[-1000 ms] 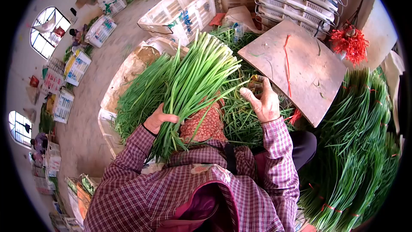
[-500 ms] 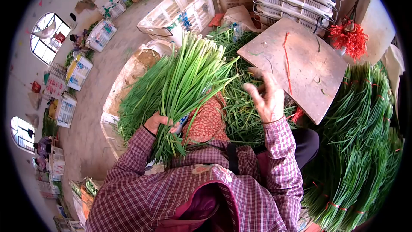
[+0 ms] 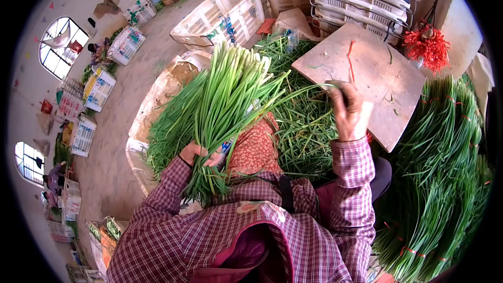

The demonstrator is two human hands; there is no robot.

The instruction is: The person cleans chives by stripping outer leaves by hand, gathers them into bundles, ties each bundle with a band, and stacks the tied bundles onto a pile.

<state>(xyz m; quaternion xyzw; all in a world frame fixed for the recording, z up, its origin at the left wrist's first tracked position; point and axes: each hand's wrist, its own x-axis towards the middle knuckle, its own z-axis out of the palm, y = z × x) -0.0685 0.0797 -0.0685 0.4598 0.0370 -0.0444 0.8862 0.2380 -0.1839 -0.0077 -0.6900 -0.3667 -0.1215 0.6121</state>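
A thick bunch of green stalks (image 3: pixel 222 94) with pale ends upward lies across my lap, and my left hand (image 3: pixel 198 154) is wrapped round its lower part. My right hand (image 3: pixel 350 109), beside the board (image 3: pixel 367 76), pinches the end of a thin green blade that stretches over from the bunch. Loose green leaves (image 3: pixel 306 133) are heaped between the bunch and my right hand. A red patterned cloth (image 3: pixel 254 149) covers my leg under the bunch. One red tie (image 3: pixel 350 60) lies on the board.
Tied green bundles (image 3: pixel 435 178) are piled at the right. Red ties (image 3: pixel 426 50) hang by the wall. White crates (image 3: pixel 361 2) are stacked at the back, with an open crate (image 3: pixel 222 18) left of them. Several people and crates are along the far left wall.
My right hand has moved right and closed from a spread posture, drawing a thin blade out from the bunch. My left hand keeps its hold on the bunch.
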